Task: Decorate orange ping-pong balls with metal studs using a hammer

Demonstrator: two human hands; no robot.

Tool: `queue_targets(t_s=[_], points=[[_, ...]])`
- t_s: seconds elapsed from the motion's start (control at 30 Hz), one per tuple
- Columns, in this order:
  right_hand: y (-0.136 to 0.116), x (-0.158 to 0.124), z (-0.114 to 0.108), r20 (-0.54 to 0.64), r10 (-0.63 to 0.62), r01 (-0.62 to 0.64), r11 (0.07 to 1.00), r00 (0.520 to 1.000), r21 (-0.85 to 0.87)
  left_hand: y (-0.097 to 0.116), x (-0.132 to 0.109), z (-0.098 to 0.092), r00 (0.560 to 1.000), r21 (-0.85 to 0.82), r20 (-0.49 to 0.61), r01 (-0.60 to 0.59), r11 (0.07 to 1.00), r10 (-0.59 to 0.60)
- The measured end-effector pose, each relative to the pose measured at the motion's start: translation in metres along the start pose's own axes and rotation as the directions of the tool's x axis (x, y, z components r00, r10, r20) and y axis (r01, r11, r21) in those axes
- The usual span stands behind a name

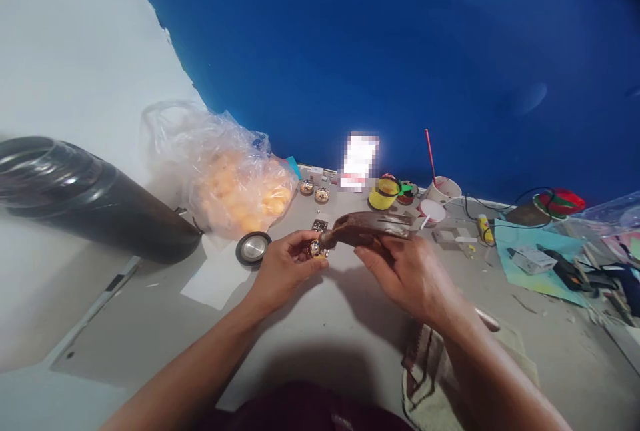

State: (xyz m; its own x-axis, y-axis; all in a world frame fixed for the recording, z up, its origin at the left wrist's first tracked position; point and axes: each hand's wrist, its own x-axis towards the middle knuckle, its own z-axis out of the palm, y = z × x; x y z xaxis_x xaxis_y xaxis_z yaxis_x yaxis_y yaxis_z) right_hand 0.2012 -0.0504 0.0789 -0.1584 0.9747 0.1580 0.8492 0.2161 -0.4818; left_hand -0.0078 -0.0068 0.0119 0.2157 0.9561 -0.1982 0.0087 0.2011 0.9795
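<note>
Left grip (pixel 283 264) around shiny ball (pixel 317 250), beside hammer (pixel 367 227).

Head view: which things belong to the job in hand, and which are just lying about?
Likely in the job: hammer, in the right fingers; shiny round piece, in the left fingers; perhaps two similar pieces.

Apparently lying about: bag of orange things; yellow container; cloth.

The left forearm (pixel 200 356) slants in from seven o'clock, and the left hand (pixel 283 261) curves toward three, thumb and fingers in a pinch. The right forearm (pixel 495 358) enters from five; the right hand (pixel 410 274) (back upward) grips, thumb aimed at ten.
</note>
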Motion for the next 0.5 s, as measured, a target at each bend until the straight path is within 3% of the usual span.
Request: queue_targets(t_s=[0.1, 0.23, 0.4, 0.5], points=[[-0.0004, 0.0003, 0.0001, 0.054, -0.001, 0.002, 1.000, 0.999, -0.005, 0.0015, 0.0002, -0.0001, 0.998, -0.066, 0.038, 0.054, 0.996, -0.052], [0.0011, 0.0002, -0.0025, -0.042, -0.023, 0.024, 0.999, 0.999, 0.029, 0.0020, 0.0009, -0.0016, 0.994, -0.106, 0.074, 0.088, 0.990, -0.081], [0.0017, 0.0009, -0.0043, 0.020, 0.026, -0.026, 0.999, 0.999, 0.020, -0.0010, 0.0021, -0.0043, 0.989, -0.128, 0.101, 0.120, 0.984, -0.107], [0.0050, 0.0023, -0.0057, -0.037, 0.041, -0.041, 0.999, 0.999, -0.002, -0.0025, 0.0036, -0.0055, 0.993, -0.140, 0.082, 0.095, 0.986, -0.084]])
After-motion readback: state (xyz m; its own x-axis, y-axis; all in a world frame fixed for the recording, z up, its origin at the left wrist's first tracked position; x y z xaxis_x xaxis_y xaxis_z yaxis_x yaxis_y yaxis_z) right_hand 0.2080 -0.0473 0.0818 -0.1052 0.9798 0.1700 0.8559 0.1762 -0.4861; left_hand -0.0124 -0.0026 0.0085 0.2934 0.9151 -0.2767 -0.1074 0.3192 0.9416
